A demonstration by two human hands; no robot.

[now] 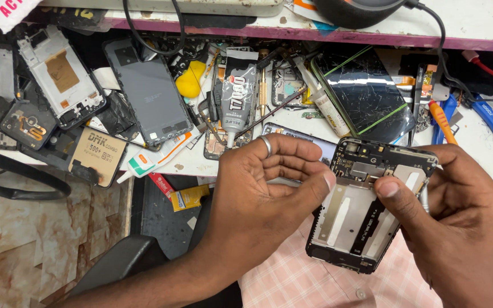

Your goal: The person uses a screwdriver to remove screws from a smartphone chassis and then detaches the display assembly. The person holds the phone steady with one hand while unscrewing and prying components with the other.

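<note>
phone: opened phone frame [372, 205], long axis tilted, top away
right hand [457, 228]: gripping its right edge, thumb on top
left hand [269, 188]: curled, fingertips touching left edge

Phone frame [366, 211] — matt metal, black plastic

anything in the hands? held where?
Both hands, left and right, hold an opened black phone frame with bare circuit board by its upper side edges.

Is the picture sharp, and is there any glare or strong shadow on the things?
Head view: sharp on both hands and the opened phone frame; bright glare streaks across the cracked screen; light is even, shadows soft; slight wide-angle bend at the bench edge.
</note>
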